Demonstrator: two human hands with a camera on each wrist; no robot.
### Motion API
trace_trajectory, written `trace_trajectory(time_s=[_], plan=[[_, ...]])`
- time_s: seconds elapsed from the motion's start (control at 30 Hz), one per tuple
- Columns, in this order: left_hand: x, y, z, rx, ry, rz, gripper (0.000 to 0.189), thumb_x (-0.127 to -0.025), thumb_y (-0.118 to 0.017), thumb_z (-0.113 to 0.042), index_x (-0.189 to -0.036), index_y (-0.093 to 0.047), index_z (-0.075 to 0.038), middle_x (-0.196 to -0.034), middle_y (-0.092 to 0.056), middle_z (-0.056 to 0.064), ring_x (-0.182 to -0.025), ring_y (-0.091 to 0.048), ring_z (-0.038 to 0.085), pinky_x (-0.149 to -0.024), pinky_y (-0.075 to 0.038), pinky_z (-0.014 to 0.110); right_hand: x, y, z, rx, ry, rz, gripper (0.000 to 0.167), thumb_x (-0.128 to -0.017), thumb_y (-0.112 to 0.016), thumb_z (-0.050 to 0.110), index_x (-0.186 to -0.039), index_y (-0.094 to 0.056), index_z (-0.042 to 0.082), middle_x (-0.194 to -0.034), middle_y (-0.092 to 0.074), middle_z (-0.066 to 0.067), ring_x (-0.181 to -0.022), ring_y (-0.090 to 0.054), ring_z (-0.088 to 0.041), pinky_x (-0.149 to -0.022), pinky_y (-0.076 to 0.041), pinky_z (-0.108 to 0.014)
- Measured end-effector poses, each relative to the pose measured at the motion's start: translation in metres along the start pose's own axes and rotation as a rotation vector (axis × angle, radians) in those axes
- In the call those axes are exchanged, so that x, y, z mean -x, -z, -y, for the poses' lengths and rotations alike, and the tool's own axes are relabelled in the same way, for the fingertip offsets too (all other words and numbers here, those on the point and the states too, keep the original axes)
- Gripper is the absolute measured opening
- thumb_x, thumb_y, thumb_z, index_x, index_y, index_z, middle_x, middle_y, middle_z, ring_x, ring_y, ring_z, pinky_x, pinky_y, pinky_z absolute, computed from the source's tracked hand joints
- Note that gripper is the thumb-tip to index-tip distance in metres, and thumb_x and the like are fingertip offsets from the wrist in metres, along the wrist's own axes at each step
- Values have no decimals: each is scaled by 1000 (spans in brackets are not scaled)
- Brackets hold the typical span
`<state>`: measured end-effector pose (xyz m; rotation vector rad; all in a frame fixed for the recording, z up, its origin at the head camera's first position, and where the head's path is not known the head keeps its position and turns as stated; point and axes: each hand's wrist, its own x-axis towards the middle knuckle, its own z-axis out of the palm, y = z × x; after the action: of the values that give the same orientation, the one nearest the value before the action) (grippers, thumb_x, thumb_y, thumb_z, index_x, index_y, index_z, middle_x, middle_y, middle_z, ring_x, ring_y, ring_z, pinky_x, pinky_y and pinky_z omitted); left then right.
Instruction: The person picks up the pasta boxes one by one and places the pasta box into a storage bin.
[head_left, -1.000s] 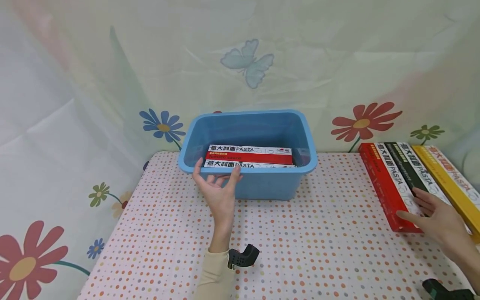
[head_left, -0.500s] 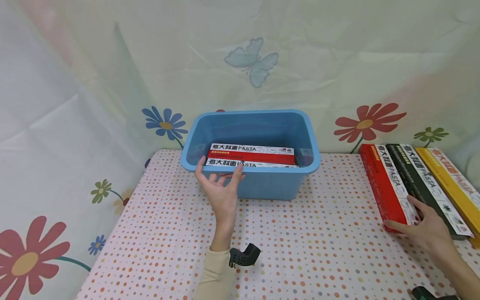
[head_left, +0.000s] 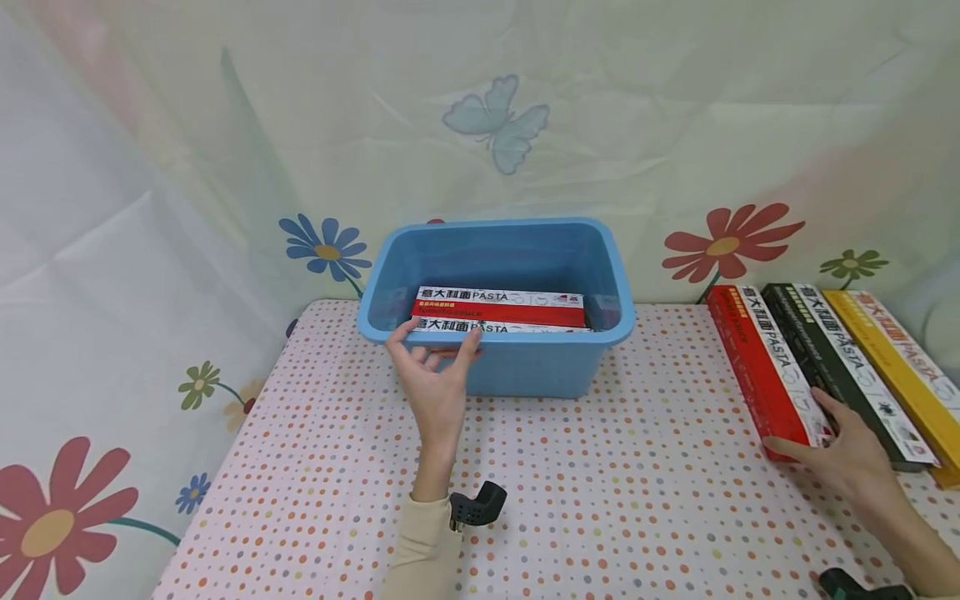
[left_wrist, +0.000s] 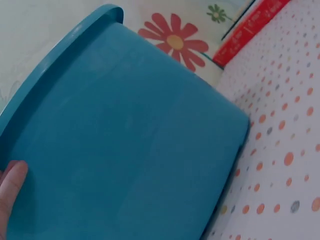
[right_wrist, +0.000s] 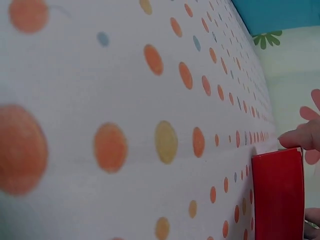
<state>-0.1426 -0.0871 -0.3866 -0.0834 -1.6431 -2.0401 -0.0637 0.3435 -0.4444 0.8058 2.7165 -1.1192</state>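
Observation:
A blue plastic bin (head_left: 540, 368) stands at the back of the table, with red-and-white pasta boxes (head_left: 501, 312) lying inside. My left hand (head_left: 435, 392) grips its front rim, thumb and forefinger over the edge and the other fingers below it. On the right, my right hand (head_left: 851, 454) holds the near end of another red-and-white pasta box (head_left: 757, 371), thumb on the left side and fingers on the right. The right wrist view shows the red end of this box (right_wrist: 279, 195) on the tablecloth.
Right of the held box lie a dark green pasta box (head_left: 832, 358) and a yellow one (head_left: 892, 375), side by side. A dotted cloth (head_left: 600, 500) covers the table. Behind it hangs a flowered curtain (head_left: 600, 125).
My right hand has moved left and taken hold of the red pasta box's near end. That box has shifted slightly left, away from the green one. The left hand stays on the rim.

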Motion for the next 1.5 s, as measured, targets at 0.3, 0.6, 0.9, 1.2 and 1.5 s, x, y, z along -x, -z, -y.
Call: trace_trajectory(time_s=[0.3, 0.6, 0.9, 1.2, 1.5], plan=[[-4, 5, -3, -70, 6, -14, 76, -90, -85, -15, -144, -33, -7, -107, -65, 21, -77, -74, 26, -75, -69, 38, -3, -5, -4, 20, 29, -29, 112, -94, -77, 31, -163, 4, -3, -161, -2, -44, -139, -16, -65, -108, -29, -86], [-8, 5, -7, 24, 34, -83, 99, -85, -90, -11, -157, -23, -12, -121, -58, 23, -76, -73, 25, -74, -69, 42, -2, -10, -3, -9, -15, -64, 114, -93, -78, 40, -166, 3, 5, -164, -2, -41, -143, -16, -64, -111, -29, -84], [-8, 3, -9, 61, 34, -113, 98, -83, -89, -5, -156, -24, -13, -131, -56, 22, -81, -72, 24, -80, -69, 40, 2, -19, 2, -137, -79, -137, 101, -97, -74, 26, -167, -2, 12, -169, -5, -33, -153, -13, -55, -120, -26, -77], [-6, 2, -6, 75, 31, -106, 97, -83, -89, -6, -155, -25, -16, -132, -57, 20, -83, -71, 26, -81, -69, 41, 5, -16, 0, -214, -152, -162, 93, -101, -69, 28, -167, -3, 23, -172, -3, -24, -157, -9, -48, -118, -34, -72], [-4, 2, -4, 95, 28, -109, 96, -84, -87, -3, -156, -25, -15, -130, -58, 19, -82, -70, 24, -81, -69, 40, 27, -3, 26, -257, 92, -185, 85, -102, -68, 29, -167, -13, 30, -174, -11, -18, -133, -40, -27, -84, -55, -10]])
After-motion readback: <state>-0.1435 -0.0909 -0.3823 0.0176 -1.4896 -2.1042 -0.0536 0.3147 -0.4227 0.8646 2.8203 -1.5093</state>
